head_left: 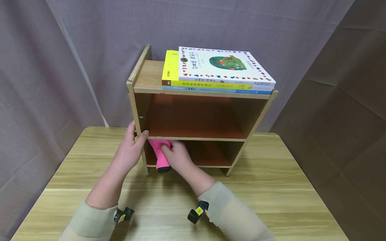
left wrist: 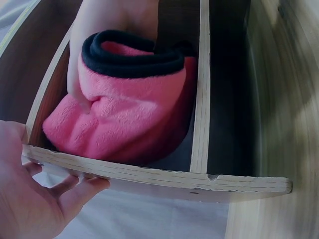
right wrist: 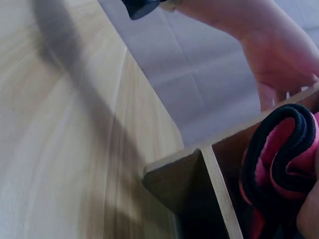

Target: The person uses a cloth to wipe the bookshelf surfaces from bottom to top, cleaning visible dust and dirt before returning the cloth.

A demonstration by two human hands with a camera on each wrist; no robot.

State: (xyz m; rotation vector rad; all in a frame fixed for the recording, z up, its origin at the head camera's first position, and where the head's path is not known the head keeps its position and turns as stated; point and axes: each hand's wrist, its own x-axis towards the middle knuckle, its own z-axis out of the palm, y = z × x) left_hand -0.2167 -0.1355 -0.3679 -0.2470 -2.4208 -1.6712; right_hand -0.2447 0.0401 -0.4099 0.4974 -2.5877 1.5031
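A small wooden shelf (head_left: pixel 196 138) stands on the table. My left hand (head_left: pixel 128 150) grips the shelf's left side panel (left wrist: pixel 149 174), with the thumb at the front edge and the fingers on the outer side. In the lower compartment, at its left end, lies a soft pink fleece item with black edging (head_left: pixel 161 155). My right hand (head_left: pixel 179 155) reaches in and holds this item, the thumb on its near face; the other fingers are mostly hidden. In the left wrist view the fleece bulges against the side panel, its black-edged opening folded. Its exact kind cannot be told.
Several books (head_left: pixel 223 67) lie stacked on top of the shelf, a white one uppermost. The upper compartment (head_left: pixel 193 115) is above my right hand. Wood-grain table (head_left: pixel 271 201) surrounds the shelf, and grey curtains (head_left: pixel 99 26) hang behind and beside it.
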